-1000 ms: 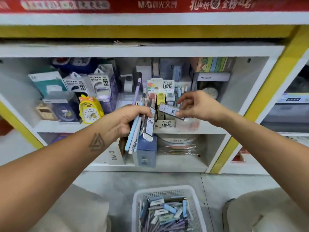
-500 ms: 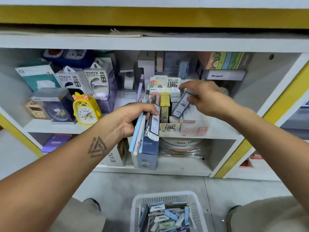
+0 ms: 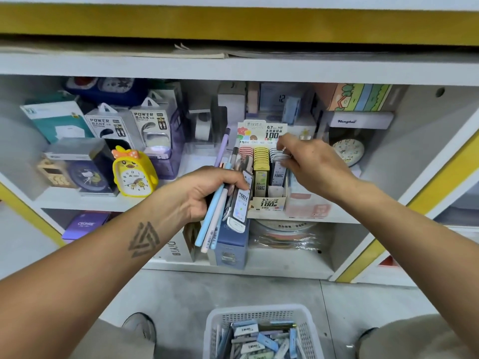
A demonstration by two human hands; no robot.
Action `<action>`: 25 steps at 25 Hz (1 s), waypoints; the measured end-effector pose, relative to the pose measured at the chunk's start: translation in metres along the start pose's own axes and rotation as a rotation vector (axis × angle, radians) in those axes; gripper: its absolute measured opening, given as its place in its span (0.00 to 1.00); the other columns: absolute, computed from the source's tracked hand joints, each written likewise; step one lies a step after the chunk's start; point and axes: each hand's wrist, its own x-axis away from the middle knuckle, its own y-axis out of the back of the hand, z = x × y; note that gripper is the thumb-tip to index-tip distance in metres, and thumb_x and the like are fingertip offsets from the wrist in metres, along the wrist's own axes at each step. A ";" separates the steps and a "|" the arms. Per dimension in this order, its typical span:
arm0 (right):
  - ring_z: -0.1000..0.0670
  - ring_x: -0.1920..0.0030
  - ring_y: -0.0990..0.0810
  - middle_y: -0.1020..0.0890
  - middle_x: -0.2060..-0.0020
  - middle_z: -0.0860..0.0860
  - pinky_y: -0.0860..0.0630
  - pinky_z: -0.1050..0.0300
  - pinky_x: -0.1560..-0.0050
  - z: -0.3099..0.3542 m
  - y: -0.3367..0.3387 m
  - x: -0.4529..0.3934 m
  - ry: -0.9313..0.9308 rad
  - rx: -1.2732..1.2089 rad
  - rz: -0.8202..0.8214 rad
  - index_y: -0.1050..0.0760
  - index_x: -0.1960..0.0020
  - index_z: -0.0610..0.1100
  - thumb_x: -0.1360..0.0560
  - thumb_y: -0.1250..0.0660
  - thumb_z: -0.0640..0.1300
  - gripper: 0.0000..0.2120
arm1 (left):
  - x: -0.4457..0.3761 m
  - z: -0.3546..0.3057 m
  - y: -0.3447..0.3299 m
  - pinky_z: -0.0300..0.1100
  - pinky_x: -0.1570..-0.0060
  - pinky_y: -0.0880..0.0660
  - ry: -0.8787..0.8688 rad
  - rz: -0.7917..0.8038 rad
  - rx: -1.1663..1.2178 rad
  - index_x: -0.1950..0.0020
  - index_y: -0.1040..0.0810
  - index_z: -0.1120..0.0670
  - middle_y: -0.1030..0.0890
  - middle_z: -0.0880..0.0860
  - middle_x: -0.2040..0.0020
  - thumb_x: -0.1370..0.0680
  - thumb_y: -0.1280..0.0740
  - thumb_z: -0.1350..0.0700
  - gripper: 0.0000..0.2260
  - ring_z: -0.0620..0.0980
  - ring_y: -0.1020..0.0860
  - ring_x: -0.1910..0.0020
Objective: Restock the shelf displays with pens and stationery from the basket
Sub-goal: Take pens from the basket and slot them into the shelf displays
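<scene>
Pastel pens (image 3: 213, 216) and lead cases bunched in left hand (image 3: 204, 195); right hand (image 3: 311, 164) pinching lead case (image 3: 278, 172) (upright) into display box (image 3: 267, 203) right column, shelf front edge.

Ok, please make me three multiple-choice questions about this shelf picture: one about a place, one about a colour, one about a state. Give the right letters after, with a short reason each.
1. Where does the white basket stand?
A. on the floor below the shelves
B. on the top shelf
C. on the person's knee

2. What colour is the duck-shaped alarm clock?
A. red
B. yellow
C. green

3. What is the left hand doing?
A. resting flat on the shelf
B. hanging free with nothing in it
C. gripping a bundle of pens and lead cases

Answers:
1 A, it sits on the grey floor between the person's feet.
2 B, its body is yellow with an orange bow.
3 C, the fingers curl round the bundle, while the right hand reaches into the lead refill display box.
</scene>
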 end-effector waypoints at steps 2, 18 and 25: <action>0.41 0.51 0.20 0.18 0.52 0.47 0.22 0.47 0.55 0.003 0.000 0.000 0.013 0.091 0.044 0.22 0.46 0.44 0.19 0.36 0.42 0.06 | 0.003 -0.001 -0.001 0.46 0.64 0.19 -0.009 0.025 -0.001 0.60 0.20 0.60 0.22 0.57 0.68 0.31 0.30 0.68 0.05 0.53 0.21 0.69; 0.54 0.66 0.23 0.13 0.60 0.48 0.28 0.60 0.65 0.011 0.014 -0.017 -0.566 -1.243 -0.082 0.17 0.48 0.43 0.26 0.25 0.40 0.07 | 0.015 0.006 -0.040 0.48 0.62 0.19 0.074 0.273 -0.164 0.56 0.18 0.61 0.18 0.63 0.60 0.30 0.31 0.69 0.06 0.57 0.17 0.66; 0.51 0.62 0.18 0.13 0.57 0.47 0.24 0.60 0.65 -0.009 0.019 -0.013 -0.621 -1.292 -0.140 0.18 0.48 0.44 0.24 0.27 0.42 0.06 | 0.012 0.005 -0.044 0.46 0.62 0.19 0.130 0.291 -0.207 0.57 0.19 0.61 0.19 0.60 0.63 0.28 0.31 0.68 0.04 0.54 0.18 0.66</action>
